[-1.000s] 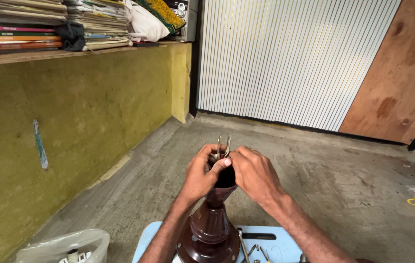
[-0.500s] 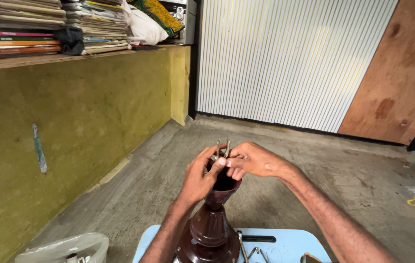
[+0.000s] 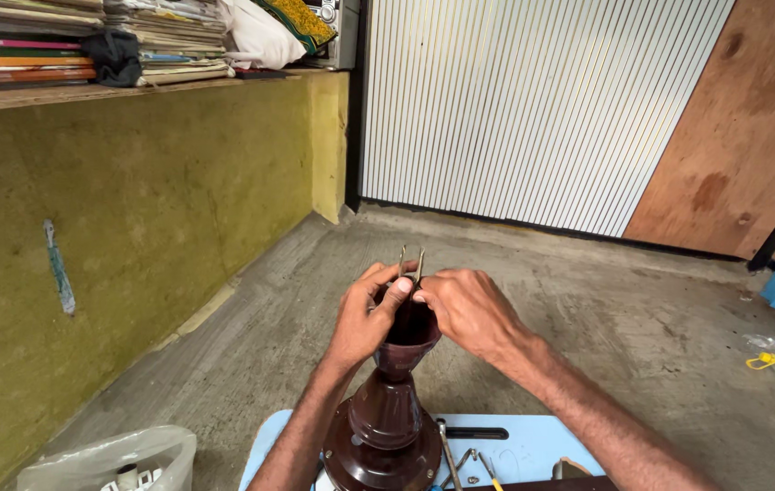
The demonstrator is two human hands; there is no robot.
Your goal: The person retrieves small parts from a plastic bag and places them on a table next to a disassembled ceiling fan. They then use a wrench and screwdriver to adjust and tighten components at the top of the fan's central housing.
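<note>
A dark brown, cone-shaped fan housing (image 3: 386, 427) stands upright on a light blue stool (image 3: 533, 450) in front of me. A small forked metal bracket (image 3: 411, 264) sticks up from its narrow top. My left hand (image 3: 367, 314) wraps the housing's neck, thumb pressed near the bracket's base. My right hand (image 3: 468, 309) grips the top from the other side, fingertips meeting the left thumb at the bracket. The housing's upper rim is mostly hidden by both hands.
Small tools (image 3: 465, 455) lie on the stool beside the housing. A clear plastic bag (image 3: 110, 459) with small parts sits on the concrete floor at lower left. A yellow-green wall (image 3: 133, 227) carries a shelf of stacked books (image 3: 33, 50). A white corrugated shutter (image 3: 533, 109) stands behind.
My right hand has dropped from a raised, tilted pose back onto the housing's top. The left hand stays on the neck. The view has shifted slightly.
</note>
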